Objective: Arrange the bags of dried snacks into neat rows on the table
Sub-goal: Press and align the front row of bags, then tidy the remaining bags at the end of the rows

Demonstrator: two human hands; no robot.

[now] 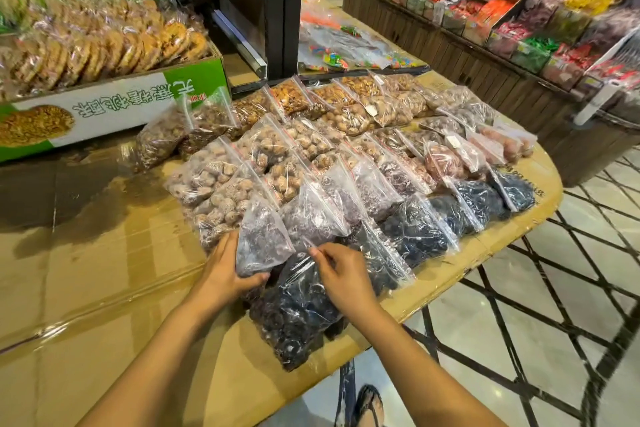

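Observation:
Several clear zip bags of dried snacks lie in overlapping rows on the cardboard-covered table [104, 288]: tan ones at the back [349, 97], pale round ones [221, 180] in the middle, dark ones [422, 229] along the front. My left hand [225, 270] grips the lower left corner of a bag of greyish-purple snacks [263, 239], which stands tilted. My right hand [343, 274] pinches the clear top of a large dark bag [298, 315] lying nearest to me, just under the purple one.
A green and white box of wrapped cookies [114, 104] stands at the back left. A black shelf post [280, 7] rises behind the rows. Bins of coloured sweets [519, 10] fill the right. The table's curved edge [485, 253] runs at right, above a tiled floor.

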